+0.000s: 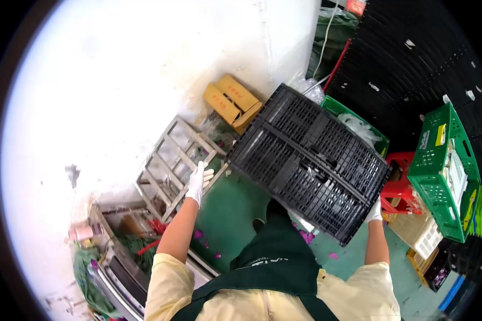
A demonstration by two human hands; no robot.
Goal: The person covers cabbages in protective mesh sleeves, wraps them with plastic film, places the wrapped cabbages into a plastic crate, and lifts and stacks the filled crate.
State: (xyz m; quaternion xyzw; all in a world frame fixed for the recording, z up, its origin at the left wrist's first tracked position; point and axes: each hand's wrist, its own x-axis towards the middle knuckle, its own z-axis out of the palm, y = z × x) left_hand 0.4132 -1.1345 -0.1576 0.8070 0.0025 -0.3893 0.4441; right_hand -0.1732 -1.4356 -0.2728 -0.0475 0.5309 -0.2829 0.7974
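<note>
Fingers point(209, 174) of the white-gloved left hand point(196, 184) are pointing outward, loosely spread, holding nothing visible, beside the metal frame point(172, 156); whether they are touching it is not resolving. Right hand point(375, 212), also gloved, is lying against the lower right edge of the black crate point(310, 163); its fingers are disappearing behind the plastic, so I am not able to tell its grip. Crate is lying slantwise in front of the body, between the hands, its left corner standing apart from the left one.

Risk: if the right hand is bearing the load alone, the crate could be swinging or dropping at its left side. Its far end could be catching the cardboard box point(224, 102) or green basket point(334, 105).

Obscured: whatever is supporting the crate underneath is not showing. Crate is partly covering the red stool point(404, 190). Dark lens border is cutting off the outer corners.
</note>
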